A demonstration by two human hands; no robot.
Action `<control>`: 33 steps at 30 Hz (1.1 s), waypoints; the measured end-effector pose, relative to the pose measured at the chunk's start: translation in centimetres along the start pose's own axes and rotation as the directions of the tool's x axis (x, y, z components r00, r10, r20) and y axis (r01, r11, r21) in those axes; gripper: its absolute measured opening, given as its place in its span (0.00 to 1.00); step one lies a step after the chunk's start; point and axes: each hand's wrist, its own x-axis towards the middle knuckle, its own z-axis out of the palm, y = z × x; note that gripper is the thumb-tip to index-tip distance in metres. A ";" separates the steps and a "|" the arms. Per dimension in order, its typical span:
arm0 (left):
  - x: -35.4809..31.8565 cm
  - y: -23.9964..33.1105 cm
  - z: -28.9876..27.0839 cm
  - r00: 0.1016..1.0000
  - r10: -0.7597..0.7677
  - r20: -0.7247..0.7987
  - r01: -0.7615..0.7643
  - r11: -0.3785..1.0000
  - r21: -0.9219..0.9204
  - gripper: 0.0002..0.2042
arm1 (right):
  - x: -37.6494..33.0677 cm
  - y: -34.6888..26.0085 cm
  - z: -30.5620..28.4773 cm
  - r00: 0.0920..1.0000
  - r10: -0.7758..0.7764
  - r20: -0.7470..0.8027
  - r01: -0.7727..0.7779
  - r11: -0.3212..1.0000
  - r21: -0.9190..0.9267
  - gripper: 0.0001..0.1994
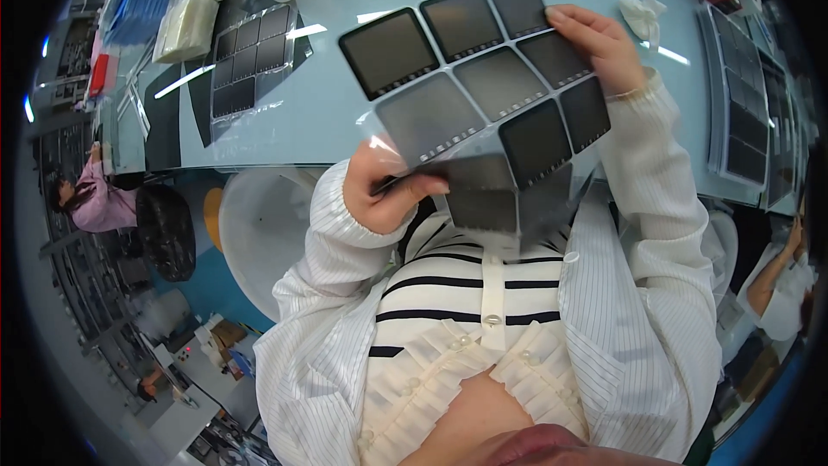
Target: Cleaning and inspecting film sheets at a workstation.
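Note:
A clear plastic sheet [470,134] carries a grid of several dark, square-cornered panels, each with a row of small light marks along one edge. It is tilted above the near edge of the glass-topped table, in front of my chest. My left hand [379,190] grips its lower left edge, thumb on top and fingers partly hidden behind. My right hand [599,43] is closed on the upper right edge, fingertips over the corner panels. Below the grid, more dark panels hang down at a different angle; whether they belong to a second sheet I cannot tell.
Similar panel sheets lie on the table at left [250,56] and stacked at right [746,103]. Cream-coloured packs [190,22], blue sheets [142,0] and crumpled white tissue [642,19] are farther back. A white tub-like shape [259,233] is below the table edge. Other people sit at both sides.

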 end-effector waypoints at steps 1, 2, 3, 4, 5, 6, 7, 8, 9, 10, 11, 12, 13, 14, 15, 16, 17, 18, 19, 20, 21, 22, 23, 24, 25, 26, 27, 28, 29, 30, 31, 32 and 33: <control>0.1 0.1 0.2 1.000 -0.001 0.008 0.001 1.000 0.006 0.02 | 0.3 0.4 0.6 0.998 0.052 0.031 -0.052 0.998 -0.018 0.12; 0.2 0.0 0.6 0.995 0.103 -0.014 -0.104 0.986 -0.132 0.03 | 0.6 1.1 1.5 0.997 0.071 0.020 -0.071 0.997 -0.002 0.12; 0.4 0.0 0.8 0.978 0.203 -0.047 -0.208 0.942 -0.265 0.04 | 0.8 1.6 2.1 0.996 0.088 0.007 -0.088 0.996 0.015 0.12; 0.2 0.3 0.2 0.989 0.131 0.072 -0.109 0.961 -0.256 0.06 | 1.2 1.7 2.1 0.993 0.109 0.050 -0.110 0.994 0.014 0.13; 0.1 0.0 0.4 0.988 0.132 0.081 -0.108 0.962 -0.252 0.06 | 1.2 1.5 2.4 0.994 0.100 0.048 -0.101 0.995 0.020 0.13; -0.1 -0.7 0.8 0.989 0.149 -0.004 -0.140 0.924 -0.357 0.05 | 1.3 1.3 2.8 0.998 0.027 -0.058 -0.027 1.000 -0.007 0.14; -0.3 -1.2 0.9 0.984 0.155 -0.091 -0.179 0.873 -0.454 0.05 | 1.4 1.0 3.1 0.986 -0.049 -0.161 0.043 0.998 -0.042 0.15; -0.4 -1.2 0.0 0.984 0.126 -0.124 -0.158 0.941 -0.298 0.03 | 1.6 0.1 3.0 0.977 -0.017 -0.213 0.004 0.998 -0.064 0.16; -0.3 -1.1 -1.4 0.985 0.164 -0.047 -0.162 0.986 0.043 0.10 | 1.5 -0.2 2.9 0.977 -0.021 -0.210 0.007 0.998 -0.065 0.16; -0.7 -1.2 -1.3 0.976 0.160 -0.151 -0.158 0.987 0.020 0.13 | 1.2 -0.4 3.0 0.977 -0.078 -0.196 0.067 0.996 -0.065 0.16; -1.0 -1.2 -1.2 0.955 0.152 -0.254 -0.157 0.988 -0.003 0.16 | 0.9 -0.4 3.1 0.974 -0.135 -0.182 0.125 0.990 -0.064 0.16; -0.9 -1.0 -1.0 0.954 0.156 -0.257 -0.162 0.987 -0.005 0.16 | 0.6 -0.2 3.2 0.961 -0.182 -0.209 0.163 0.981 -0.103 0.17; -0.5 -0.4 -0.7 0.920 0.178 -0.349 -0.147 0.983 0.114 0.19 | 0.3 -0.2 3.4 0.961 -0.183 -0.207 0.163 0.981 -0.109 0.17; -0.1 -0.2 -0.4 0.876 0.208 -0.435 -0.117 0.967 0.228 0.23 | 0.0 -0.2 3.6 0.946 -0.194 -0.260 0.169 0.979 -0.116 0.17; 0.0 -0.1 -0.3 0.873 0.210 -0.440 -0.118 0.966 0.229 0.23 | -0.1 -0.2 3.8 0.929 -0.203 -0.309 0.173 0.977 -0.120 0.17; 0.2 -0.1 -0.2 0.852 0.243 -0.463 -0.169 0.966 0.197 0.26 | -0.1 -0.1 3.7 0.920 -0.219 -0.324 0.192 0.975 -0.114 0.17; 0.5 -0.2 -0.1 0.829 0.274 -0.487 -0.220 0.961 0.166 0.30 | -0.1 -0.2 3.6 0.922 -0.220 -0.320 0.192 0.974 -0.116 0.17; 0.6 -0.5 -0.2 0.803 0.308 -0.510 -0.236 0.951 0.201 0.30 | -0.1 -0.3 3.5 0.909 -0.221 -0.354 0.185 0.974 -0.132 0.17; 0.8 -0.4 -0.8 0.801 0.308 -0.514 -0.238 0.951 0.199 0.30 | -0.1 -0.3 3.4 0.894 -0.223 -0.389 0.178 0.973 -0.147 0.17; 1.1 0.1 -1.9 0.879 0.342 -0.333 -0.168 0.875 0.454 0.28 | -0.1 -0.2 3.2 0.885 -0.228 -0.407 0.195 0.973 -0.122 0.17; 1.2 0.5 -2.4 0.938 0.311 -0.150 -0.130 0.720 0.682 0.25 | -0.1 -0.1 3.0 0.888 -0.227 -0.399 0.192 0.973 -0.126 0.17; 1.5 0.6 -1.9 0.930 0.241 -0.277 -0.033 0.807 0.590 0.19 | -0.1 0.0 2.8 0.881 -0.245 -0.405 0.215 0.969 -0.119 0.16; 1.5 0.4 -2.2 0.927 0.242 -0.285 -0.030 0.808 0.589 0.19 | -0.1 0.0 2.7 0.873 -0.262 -0.411 0.237 0.965 -0.111 0.16; 1.5 0.1 -2.6 0.936 0.257 -0.242 -0.066 0.801 0.595 0.17 | -0.2 -0.1 2.7 0.877 -0.262 -0.404 0.235 0.965 -0.116 0.16; 1.5 -0.2 -2.9 0.942 0.272 -0.199 -0.103 0.794 0.600 0.16 | -0.2 -0.1 2.7 0.869 -0.273 -0.412 0.237 0.962 -0.137 0.16; 1.5 -0.4 -2.8 0.938 0.249 -0.242 -0.081 0.834 0.546 0.14 | -0.2 -0.2 2.7 0.862 -0.284 -0.419 0.239 0.958 -0.159 0.15; 1.5 -0.6 -2.9 0.935 0.251 -0.252 -0.077 0.835 0.545 0.14 | -0.2 -0.2 2.6 0.866 -0.283 -0.412 0.236 0.958 -0.163 0.15; 1.4 -0.9 -3.1 0.934 0.271 -0.230 -0.097 0.817 0.569 0.13 | -0.2 -0.3 2.3 0.850 -0.325 -0.414 0.254 0.942 -0.218 0.15; 1.4 -1.1 -3.3 0.933 0.291 -0.210 -0.116 0.798 0.591 0.13 | -0.1 -0.4 2.0 0.834 -0.366 -0.412 0.271 0.923 -0.272 0.15; 1.3 -1.3 -3.4 0.930 0.293 -0.222 -0.111 0.799 0.591 0.13 | 0.0 -0.5 1.5 0.831 -0.375 -0.410 0.278 0.920 -0.277 0.15; 1.2 -1.5 -3.5 0.921 0.323 -0.218 -0.130 0.782 0.609 0.13 | 0.2 -0.4 0.9 0.837 -0.374 -0.399 0.275 0.919 -0.283 0.15; 1.0 -1.6 -3.5 0.912 0.352 -0.214 -0.148 0.765 0.627 0.12 | 0.4 -0.1 0.5 0.823 -0.413 -0.391 0.314 0.903 -0.293 0.15; 0.7 -1.7 -3.5 0.908 0.353 -0.228 -0.142 0.768 0.624 0.12 | 0.5 -0.1 0.3 0.806 -0.450 -0.385 0.350 0.886 -0.304 0.15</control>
